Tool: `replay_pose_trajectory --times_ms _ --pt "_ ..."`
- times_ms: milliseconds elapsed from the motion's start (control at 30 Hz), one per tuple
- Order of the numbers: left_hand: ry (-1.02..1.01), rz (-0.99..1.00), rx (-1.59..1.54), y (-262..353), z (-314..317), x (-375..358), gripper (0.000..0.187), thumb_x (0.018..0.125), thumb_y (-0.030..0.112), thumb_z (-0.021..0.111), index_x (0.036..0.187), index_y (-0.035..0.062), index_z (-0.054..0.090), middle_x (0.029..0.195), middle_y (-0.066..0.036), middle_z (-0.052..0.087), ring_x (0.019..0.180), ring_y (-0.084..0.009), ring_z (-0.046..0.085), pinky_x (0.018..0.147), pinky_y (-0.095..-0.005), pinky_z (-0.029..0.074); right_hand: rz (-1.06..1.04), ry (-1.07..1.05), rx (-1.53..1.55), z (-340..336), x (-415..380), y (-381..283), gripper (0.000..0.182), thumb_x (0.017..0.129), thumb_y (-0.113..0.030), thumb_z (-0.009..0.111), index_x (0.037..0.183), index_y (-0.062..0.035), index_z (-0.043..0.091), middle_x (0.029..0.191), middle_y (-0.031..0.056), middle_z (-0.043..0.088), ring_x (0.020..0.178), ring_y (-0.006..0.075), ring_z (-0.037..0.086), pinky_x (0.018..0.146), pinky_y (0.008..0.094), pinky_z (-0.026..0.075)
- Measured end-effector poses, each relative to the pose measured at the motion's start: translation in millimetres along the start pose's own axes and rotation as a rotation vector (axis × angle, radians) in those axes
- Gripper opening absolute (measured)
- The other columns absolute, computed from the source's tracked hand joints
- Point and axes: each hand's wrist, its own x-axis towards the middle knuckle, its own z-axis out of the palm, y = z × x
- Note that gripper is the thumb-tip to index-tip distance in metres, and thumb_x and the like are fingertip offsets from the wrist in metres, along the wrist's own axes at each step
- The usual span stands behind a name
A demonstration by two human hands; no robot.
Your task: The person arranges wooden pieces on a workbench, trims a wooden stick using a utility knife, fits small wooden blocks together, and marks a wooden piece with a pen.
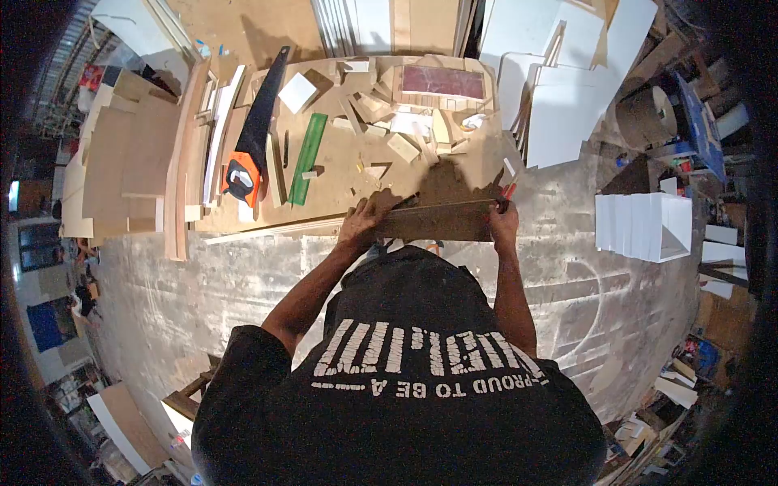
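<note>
My left hand [366,219] is closed at the left end of a brown board [442,222] that lies along the workbench's near edge. At the board's right end, my right hand [503,220] is closed around a red and black tool [508,194], whose kind is too small to tell. A thin light strip [284,230] runs leftward from beside my left hand. Farther left on the bench are a green ruler-like strip [307,160] and a handsaw [258,138] with an orange and black handle. My head's shadow falls beyond the board.
Wood offcuts [403,147] and a dark red block [442,82] lie on the workbench [340,174]. Long boards [180,162] stand at its left side. White panels [559,113] lean at the right, with a stack of white pieces [643,227] beyond them.
</note>
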Motion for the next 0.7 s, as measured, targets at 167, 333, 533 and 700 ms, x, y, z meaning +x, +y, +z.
replay_pose_trajectory --times_ms 167,333,533,700 --pt "-0.144 -0.005 0.006 14 10 13 0.071 0.079 0.013 0.068 0.146 0.0202 0.046 0.13 -0.017 0.051 0.125 -0.0328 0.05 0.093 -0.0467 0.049 -0.038 -0.082 0.231 -10 -24 8 0.026 0.09 -0.01 0.063 0.112 -0.0013 0.054 0.093 0.005 0.06 0.077 0.0137 0.057 0.067 0.0326 0.051" --pt "-0.007 0.078 0.008 24 17 22 0.073 0.079 0.012 0.068 0.147 0.0177 0.045 0.129 -0.018 0.051 0.125 -0.0339 0.05 0.094 -0.0477 0.049 -0.113 -0.139 0.123 10 -27 9 0.029 0.096 -0.019 0.063 0.117 -0.0025 0.052 0.097 0.0045 0.06 0.083 0.0163 0.057 0.077 0.0332 0.049" --pt "-0.047 -0.009 0.024 29 20 29 0.071 0.081 0.012 0.066 0.148 0.021 0.043 0.128 -0.017 0.051 0.126 -0.0346 0.049 0.096 -0.048 0.048 -0.21 -0.241 0.215 20 -36 -15 0.046 0.099 -0.009 0.057 0.143 -0.0037 0.046 0.136 0.0127 0.059 0.128 0.0219 0.055 0.109 0.0368 0.041" --pt "-0.042 -0.047 0.016 26 15 21 0.067 0.08 0.014 0.068 0.144 0.0219 0.048 0.135 -0.017 0.049 0.129 -0.0359 0.047 0.1 -0.0511 0.045 -0.301 -0.336 0.296 24 -28 -11 0.053 0.098 -0.003 0.054 0.149 -0.0026 0.04 0.151 0.0145 0.048 0.139 0.0245 0.047 0.117 0.0373 0.034"
